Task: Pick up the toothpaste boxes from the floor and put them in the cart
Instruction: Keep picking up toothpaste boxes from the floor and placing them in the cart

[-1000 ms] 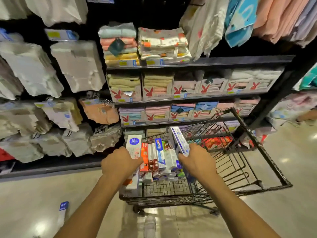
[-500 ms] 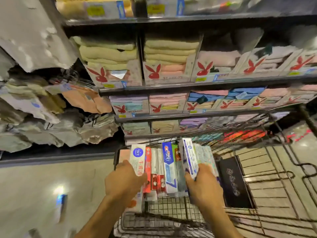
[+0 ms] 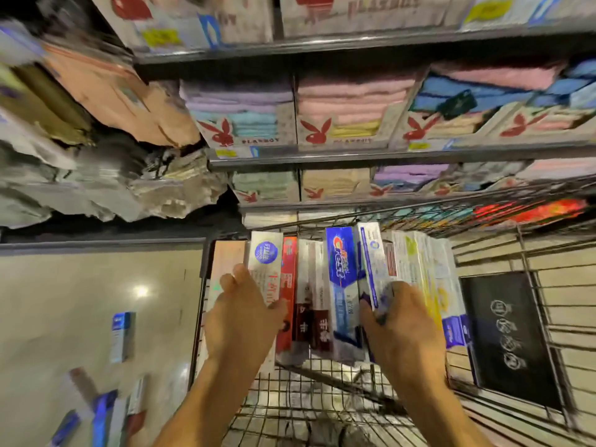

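A row of toothpaste boxes [image 3: 342, 279] stood on end, pressed side by side between the two hands, inside the near left corner of the wire cart [image 3: 322, 411]. The left hand [image 3: 245, 314] clasped the row's left flank, its fingers curled over a silver box with a blue roundel [image 3: 266, 269]. The right hand [image 3: 403, 327] clasped the right part of the row, thumb and fingers pinching a white box with a blue edge [image 3: 371, 262]. Between them sat a red box [image 3: 288, 285], dark-ended white ones and a blue Crest box [image 3: 340, 272]. Pale boxes with yellow print [image 3: 425, 275] stood just right of the right hand. Whether the boxes' lower ends rested on the cart's wire bottom could not be told.

A flat black box [image 3: 509, 337] lay in the cart, further right. On the floor [image 3: 64, 285] left of the cart lay more toothpaste boxes: one alone [image 3: 122, 337], several blurred at the lower left [image 3: 103, 414]. Beyond the cart rose shelves [image 3: 354, 154] of folded towels [image 3: 348, 104] in cartons.
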Demonstrator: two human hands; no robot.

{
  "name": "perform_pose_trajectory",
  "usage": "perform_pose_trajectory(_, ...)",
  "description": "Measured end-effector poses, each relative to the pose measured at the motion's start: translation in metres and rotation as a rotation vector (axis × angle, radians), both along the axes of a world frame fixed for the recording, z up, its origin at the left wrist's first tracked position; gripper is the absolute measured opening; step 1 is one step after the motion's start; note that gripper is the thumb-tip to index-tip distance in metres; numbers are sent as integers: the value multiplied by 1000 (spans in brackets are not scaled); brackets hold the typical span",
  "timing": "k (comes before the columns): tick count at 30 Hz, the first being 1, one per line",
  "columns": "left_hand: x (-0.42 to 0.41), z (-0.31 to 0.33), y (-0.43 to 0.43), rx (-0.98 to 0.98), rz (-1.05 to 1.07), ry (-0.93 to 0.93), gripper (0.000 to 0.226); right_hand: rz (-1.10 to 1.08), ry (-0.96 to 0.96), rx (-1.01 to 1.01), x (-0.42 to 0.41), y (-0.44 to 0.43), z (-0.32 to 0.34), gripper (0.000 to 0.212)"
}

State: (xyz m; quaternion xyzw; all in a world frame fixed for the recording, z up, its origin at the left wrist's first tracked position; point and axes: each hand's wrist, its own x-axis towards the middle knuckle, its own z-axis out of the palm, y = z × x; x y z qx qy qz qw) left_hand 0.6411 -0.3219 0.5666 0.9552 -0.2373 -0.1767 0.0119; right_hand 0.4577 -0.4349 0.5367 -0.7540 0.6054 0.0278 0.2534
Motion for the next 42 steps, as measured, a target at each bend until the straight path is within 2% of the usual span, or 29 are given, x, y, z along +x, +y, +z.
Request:
perform_pose_trajectory(4,-1,2,1,25,-54,-66,62,19,-33,43,5,4,4,40)
perform_pose_trajectory(8,-2,6,4,16,-34,-55,61,117,-81,-56,6,5,11,45)
perform_pose_trajectory(12,-7,30,2,10,-68,-56,53,179,-55,-16,3,-7,44,39)
perform_pose_trajectory(14,-9,67,-4,5,-71,-46,45,249,-9,-34,-1,-19,74,42)
perform_pose_trajectory(16,-13,113,-8,4,-136,-116,42,317,1,-84,-5,-30,113,46)
perform_pose_trajectory(20,-27,215,-9,-46,-217,-257,41,472,-42,-254,-3,-52,212,42)
perform_pose_trajectory(25,-44,324,18,-98,-201,-285,44,705,-86,-402,15,-54,336,45)
perform_pose_trajectory(32,-42,413,126,-52,28,-424,51,1063,-184,-505,79,19,440,47)
perform_pose_trajectory(37,-46,427,240,-15,254,-469,47,1290,-291,-479,122,119,457,48)
perform_pose_trajectory(40,-54,424,312,-11,411,-449,52,1421,-340,-447,143,187,455,42)
perform_pose_trajectory(42,-60,418,360,12,498,-432,56,1498,-332,-424,155,234,452,45)
